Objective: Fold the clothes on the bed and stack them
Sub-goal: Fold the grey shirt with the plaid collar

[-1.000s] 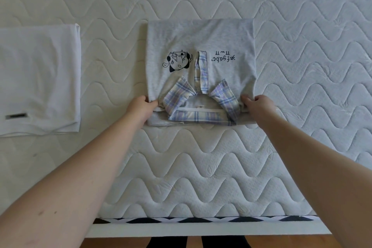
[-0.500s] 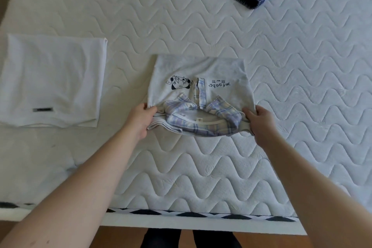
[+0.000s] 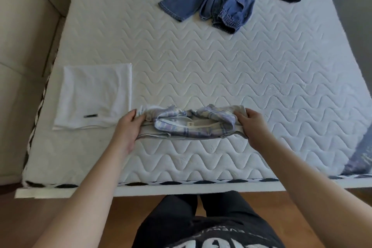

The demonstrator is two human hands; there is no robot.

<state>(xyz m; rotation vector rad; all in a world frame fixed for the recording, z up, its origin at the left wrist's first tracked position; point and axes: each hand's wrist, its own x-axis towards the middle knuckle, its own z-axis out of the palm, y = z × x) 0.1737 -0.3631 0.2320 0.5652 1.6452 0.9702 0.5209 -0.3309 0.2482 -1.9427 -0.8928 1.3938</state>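
A: What has changed since the earlier frame?
B: The folded grey shirt, flat before, is now lifted off the mattress.

A: Grip?
B: Left hand and right hand pinch its ends; its long axis runs nine to three.

A: Destination?
B: Likely the white folded garment, at nine o'clock, nearer the left hand.

We're seeing both forearms showing bare all the way down, no sleeves, watch or rings. Lower down the person is wearing a black t-shirt with big white block lettering across the front, partly cut off by the frame edge so we aren't reading it.
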